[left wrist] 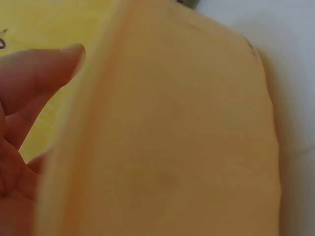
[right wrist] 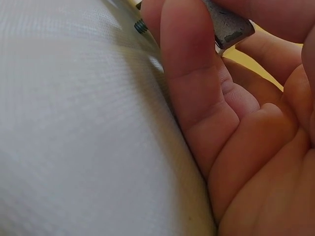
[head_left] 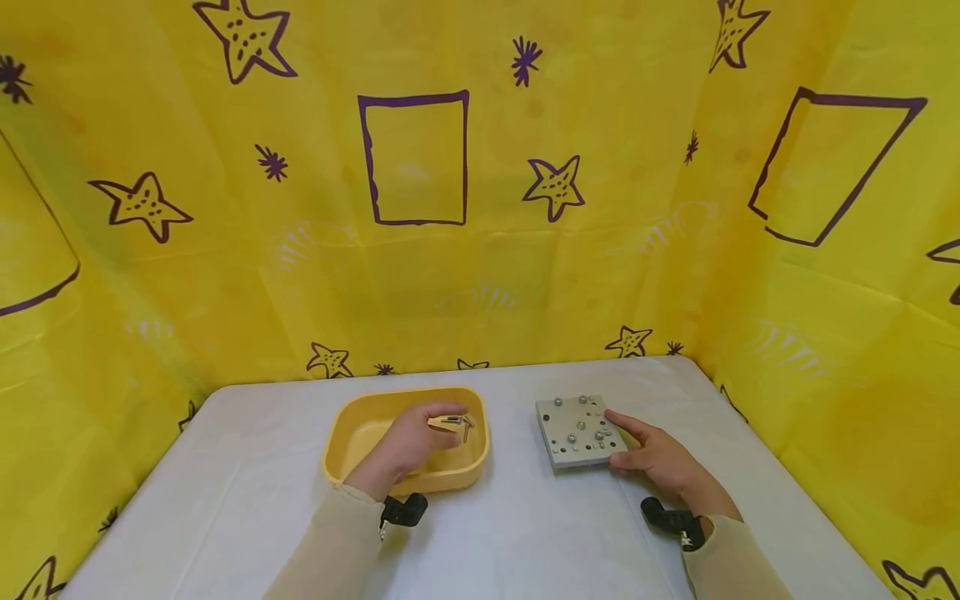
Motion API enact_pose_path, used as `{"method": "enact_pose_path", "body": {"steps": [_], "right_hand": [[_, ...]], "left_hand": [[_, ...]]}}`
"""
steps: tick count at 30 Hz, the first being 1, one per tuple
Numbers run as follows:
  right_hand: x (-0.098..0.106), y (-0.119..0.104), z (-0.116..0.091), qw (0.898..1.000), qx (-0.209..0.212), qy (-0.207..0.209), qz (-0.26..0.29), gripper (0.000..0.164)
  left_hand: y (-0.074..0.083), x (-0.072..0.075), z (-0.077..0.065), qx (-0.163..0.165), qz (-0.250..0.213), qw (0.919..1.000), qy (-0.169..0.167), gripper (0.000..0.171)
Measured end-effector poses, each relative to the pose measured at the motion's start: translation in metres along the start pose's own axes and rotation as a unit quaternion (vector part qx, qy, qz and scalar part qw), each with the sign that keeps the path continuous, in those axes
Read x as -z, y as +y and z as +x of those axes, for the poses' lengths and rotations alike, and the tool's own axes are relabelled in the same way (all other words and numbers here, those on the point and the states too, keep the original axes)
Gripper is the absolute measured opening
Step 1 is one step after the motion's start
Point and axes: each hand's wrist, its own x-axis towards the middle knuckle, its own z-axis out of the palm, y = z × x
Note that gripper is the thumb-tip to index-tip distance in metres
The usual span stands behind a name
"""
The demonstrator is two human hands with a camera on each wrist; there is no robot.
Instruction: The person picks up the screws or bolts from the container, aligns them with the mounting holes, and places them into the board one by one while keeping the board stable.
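My left hand (head_left: 412,437) reaches over the yellow plastic bin (head_left: 345,433), thumb and fingers parted. Beside its fingertips are a few small metal screws (head_left: 467,427) inside the bin. In the left wrist view the bin's wall (left wrist: 172,123) hides part of that hand, and no screw shows there. My right hand (head_left: 663,458) grips the right edge of a square grey metal plate (head_left: 566,442) with thumb and fingers. Several bolt heads and open holes dot the plate's top. A threaded bolt end (right wrist: 141,26) sticks out under it in the right wrist view.
The bin and plate are on a white-covered table (head_left: 510,517), with a gap between them. Yellow patterned curtains (head_left: 420,292) stand along the table's back and sides. Each wrist wears a black camera mount (head_left: 405,509).
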Motion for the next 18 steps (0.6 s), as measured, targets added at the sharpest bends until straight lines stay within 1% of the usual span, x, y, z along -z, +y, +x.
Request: {"method": "enact_pose_path", "body": {"steps": [5, 10, 13, 18], "right_hand": [[0.001, -0.001, 0.0, 1.0, 0.005, -0.003, 0.004, 0.089], [0.001, -0.001, 0.0, 1.0, 0.008, -0.003, 0.003, 0.089], [0.001, 0.001, 0.0, 1.0, 0.004, -0.007, 0.014, 0.089], [0.001, 0.002, 0.002, 1.0, 0.002, -0.005, 0.02, 0.089]], "left_hand": [[-0.012, -0.002, 0.013, 0.019, 0.029, 0.9994, -0.001, 0.044], [-0.022, -0.008, 0.025, 0.005, 0.044, 0.999, -0.004, 0.04], [-0.026, -0.011, 0.028, -0.01, 0.066, 0.9977, -0.013, 0.037], [-0.031, -0.014, 0.032, -0.02, 0.102, 0.9944, -0.019, 0.035]]}}
